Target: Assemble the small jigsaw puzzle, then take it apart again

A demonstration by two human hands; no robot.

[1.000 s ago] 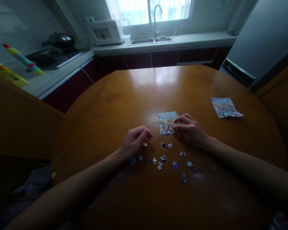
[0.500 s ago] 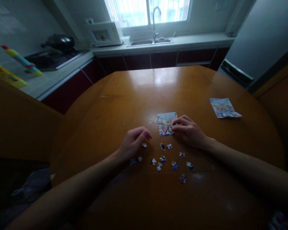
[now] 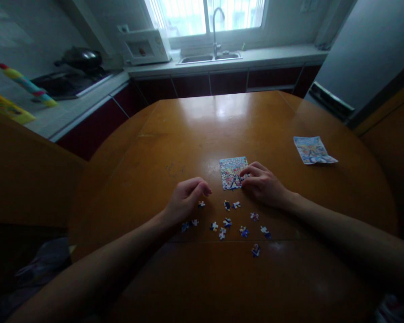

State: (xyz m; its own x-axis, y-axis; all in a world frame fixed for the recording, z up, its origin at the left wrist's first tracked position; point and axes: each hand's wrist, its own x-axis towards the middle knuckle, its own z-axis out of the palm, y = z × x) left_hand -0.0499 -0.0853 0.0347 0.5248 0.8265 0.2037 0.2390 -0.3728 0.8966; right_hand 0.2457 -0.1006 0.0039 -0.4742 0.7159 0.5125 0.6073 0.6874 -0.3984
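Observation:
A partly assembled jigsaw puzzle with a colourful, busy picture lies flat on the wooden table. At its right edge, my right hand has thumb and fingertips drawn together on what looks like a small puzzle piece, mostly hidden by the fingers. My left hand rests to the puzzle's lower left, fingers curled closed, with nothing visible in them. Just below it is a loose puzzle piece. Several more loose pieces are scattered nearer me, among them a dark one and a blue one.
A creased picture sheet lies on the right of the round-ended wooden table. Beyond the table run a counter with a sink, a white microwave and a stove with a dark pan. A fridge stands at right.
The view has shifted very slightly. Both hands keep nearly the same place and pose, and the pieces lie as before.

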